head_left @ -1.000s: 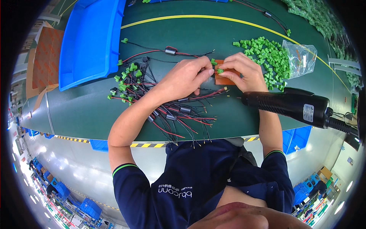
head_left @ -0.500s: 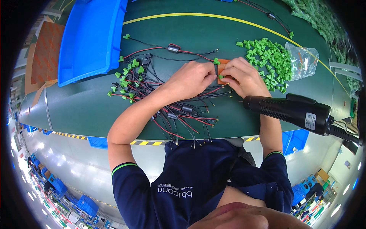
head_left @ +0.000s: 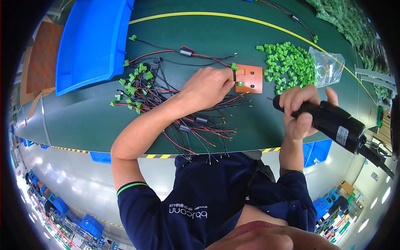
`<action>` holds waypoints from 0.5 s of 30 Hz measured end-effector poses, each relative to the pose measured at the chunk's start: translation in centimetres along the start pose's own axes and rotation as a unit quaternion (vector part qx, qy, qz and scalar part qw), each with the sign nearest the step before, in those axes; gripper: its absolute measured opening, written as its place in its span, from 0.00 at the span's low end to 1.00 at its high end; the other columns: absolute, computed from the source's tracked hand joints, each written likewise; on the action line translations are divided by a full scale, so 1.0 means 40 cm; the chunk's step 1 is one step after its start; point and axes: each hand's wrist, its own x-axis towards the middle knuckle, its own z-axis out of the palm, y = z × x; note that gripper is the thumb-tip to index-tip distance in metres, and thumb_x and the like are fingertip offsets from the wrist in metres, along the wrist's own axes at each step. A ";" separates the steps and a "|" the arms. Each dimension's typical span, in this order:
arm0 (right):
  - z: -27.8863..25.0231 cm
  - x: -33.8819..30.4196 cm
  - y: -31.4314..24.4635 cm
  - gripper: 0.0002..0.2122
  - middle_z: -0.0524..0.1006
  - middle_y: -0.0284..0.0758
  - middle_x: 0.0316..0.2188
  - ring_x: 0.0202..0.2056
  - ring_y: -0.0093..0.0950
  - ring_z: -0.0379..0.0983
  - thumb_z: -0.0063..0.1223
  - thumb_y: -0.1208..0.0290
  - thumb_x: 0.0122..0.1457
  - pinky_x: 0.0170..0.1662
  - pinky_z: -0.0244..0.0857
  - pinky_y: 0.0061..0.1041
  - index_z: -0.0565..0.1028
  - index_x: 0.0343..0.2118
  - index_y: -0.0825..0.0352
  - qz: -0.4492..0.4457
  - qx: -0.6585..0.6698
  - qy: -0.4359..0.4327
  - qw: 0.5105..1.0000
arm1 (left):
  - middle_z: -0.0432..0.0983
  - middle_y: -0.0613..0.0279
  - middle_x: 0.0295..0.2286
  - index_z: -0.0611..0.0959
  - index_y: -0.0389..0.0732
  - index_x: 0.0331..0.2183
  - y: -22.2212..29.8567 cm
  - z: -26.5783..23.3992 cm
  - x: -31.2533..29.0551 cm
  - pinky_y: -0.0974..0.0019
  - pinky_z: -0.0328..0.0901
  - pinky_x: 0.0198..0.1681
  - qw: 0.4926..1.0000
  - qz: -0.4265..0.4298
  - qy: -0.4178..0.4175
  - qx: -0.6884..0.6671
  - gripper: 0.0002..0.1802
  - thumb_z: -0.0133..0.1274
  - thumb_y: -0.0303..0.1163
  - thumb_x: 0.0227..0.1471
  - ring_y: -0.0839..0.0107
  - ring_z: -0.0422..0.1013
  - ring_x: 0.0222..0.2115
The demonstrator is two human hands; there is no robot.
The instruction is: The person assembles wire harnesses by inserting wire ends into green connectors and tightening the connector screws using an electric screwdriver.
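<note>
My right hand (head_left: 301,109) is wrapped round a black electric screwdriver (head_left: 339,127), whose thin bit points left toward the orange fixture plate (head_left: 255,74). At that plate's left edge my left hand (head_left: 211,85) is closed in a pinch on black wires, mostly hidden by the fingers. A small green terminal block (head_left: 240,84) sits in the plate's lower slot, beside my fingertips. Another green terminal block (head_left: 234,66) rests at the plate's upper left corner. Under and left of my left forearm lies a bundle of red and black cables (head_left: 166,89) with green connectors and black cylinders.
Loose green terminal blocks (head_left: 291,62) are heaped right of the plate, beside a clear plastic bag (head_left: 327,68). A blue bin (head_left: 89,46) stands at the left, next to a cardboard box (head_left: 43,58). A single cable with a black cylinder (head_left: 186,51) lies beyond my left hand.
My right hand has left the orange plate, moved right and toward me, and taken hold of the screwdriver. More of the plate now shows. My left hand stays at the plate's edge.
</note>
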 end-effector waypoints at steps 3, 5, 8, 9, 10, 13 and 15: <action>0.021 0.036 0.012 0.36 0.73 0.38 0.30 0.23 0.27 0.69 0.58 0.76 0.63 0.34 0.73 0.36 0.52 0.70 0.60 -0.004 -0.151 0.070 0.986 | 0.78 0.48 0.23 0.82 0.35 0.32 -0.002 0.001 -0.002 0.50 0.67 0.31 1.000 -0.024 -0.011 -0.011 0.08 0.56 0.30 0.58 0.45 0.75 0.27; 0.035 0.061 0.007 0.35 0.73 0.39 0.31 0.23 0.28 0.70 0.57 0.78 0.62 0.34 0.74 0.38 0.52 0.70 0.60 0.003 -0.094 0.042 0.995 | 0.78 0.47 0.22 0.82 0.34 0.32 -0.002 0.002 -0.002 0.50 0.67 0.30 1.000 -0.012 0.004 -0.021 0.08 0.56 0.30 0.58 0.45 0.75 0.26; 0.063 0.084 0.020 0.32 0.74 0.40 0.32 0.24 0.30 0.71 0.58 0.76 0.63 0.32 0.73 0.38 0.56 0.68 0.59 -0.012 0.036 0.040 0.999 | 0.77 0.47 0.22 0.82 0.34 0.32 -0.004 0.001 0.001 0.50 0.67 0.30 1.000 -0.011 -0.004 -0.017 0.08 0.56 0.30 0.58 0.45 0.75 0.26; 0.069 0.090 0.026 0.29 0.74 0.40 0.31 0.23 0.29 0.71 0.58 0.74 0.64 0.31 0.73 0.36 0.58 0.66 0.59 -0.026 0.010 0.044 0.999 | 0.77 0.47 0.22 0.82 0.34 0.32 -0.004 0.001 0.002 0.50 0.67 0.30 1.000 -0.011 -0.003 -0.020 0.08 0.56 0.30 0.58 0.45 0.75 0.26; 0.075 0.089 0.027 0.25 0.72 0.38 0.28 0.21 0.27 0.68 0.57 0.72 0.65 0.29 0.70 0.34 0.60 0.63 0.59 -0.011 -0.032 0.079 0.996 | 0.77 0.47 0.22 0.82 0.34 0.32 -0.005 0.000 0.002 0.50 0.67 0.30 1.000 -0.015 -0.003 -0.021 0.08 0.56 0.30 0.57 0.44 0.75 0.26; 0.077 0.091 0.037 0.19 0.69 0.34 0.23 0.18 0.24 0.64 0.55 0.71 0.67 0.24 0.65 0.30 0.63 0.57 0.59 -0.008 0.010 0.053 0.999 | 0.77 0.46 0.23 0.82 0.35 0.32 -0.005 0.000 0.000 0.50 0.67 0.31 0.999 -0.024 -0.010 -0.026 0.07 0.56 0.30 0.57 0.44 0.75 0.27; 0.076 0.090 0.051 0.13 0.64 0.30 0.18 0.16 0.21 0.58 0.52 0.72 0.68 0.21 0.56 0.27 0.63 0.51 0.60 -0.002 0.072 0.040 0.997 | 0.78 0.46 0.23 0.82 0.35 0.32 -0.004 0.001 -0.001 0.49 0.67 0.31 0.999 -0.030 -0.013 -0.031 0.07 0.56 0.30 0.57 0.43 0.75 0.28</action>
